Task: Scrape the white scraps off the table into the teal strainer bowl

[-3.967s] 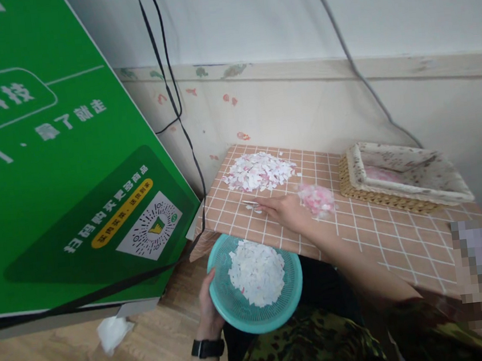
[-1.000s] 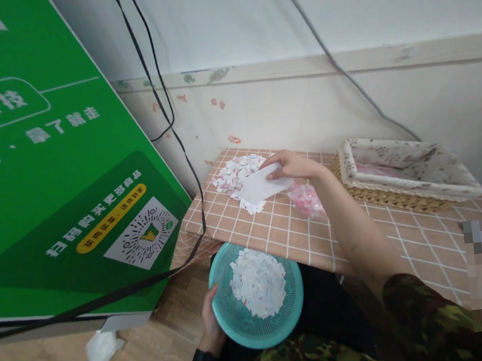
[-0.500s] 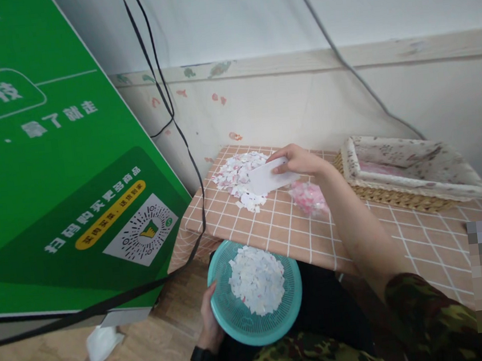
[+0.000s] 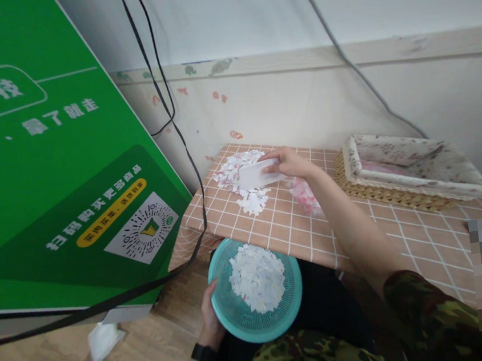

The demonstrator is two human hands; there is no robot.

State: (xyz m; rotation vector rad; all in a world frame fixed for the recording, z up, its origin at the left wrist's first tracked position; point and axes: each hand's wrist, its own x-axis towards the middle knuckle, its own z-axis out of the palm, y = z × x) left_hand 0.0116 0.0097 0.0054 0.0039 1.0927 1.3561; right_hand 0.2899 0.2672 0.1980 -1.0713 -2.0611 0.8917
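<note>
A glossy green sign board leans well to the left of both hands. The table, covered in an orange grid-checked cloth, lies under the right hand; a woven basket with speckled fabric lining sits to its right. The left hand grips the rim of a round teal mesh bowl heaped with white paper scraps. The right hand pinches a smooth white card, set on edge against the scrap pile; a pink scrap heap lies beside its wrist.
</note>
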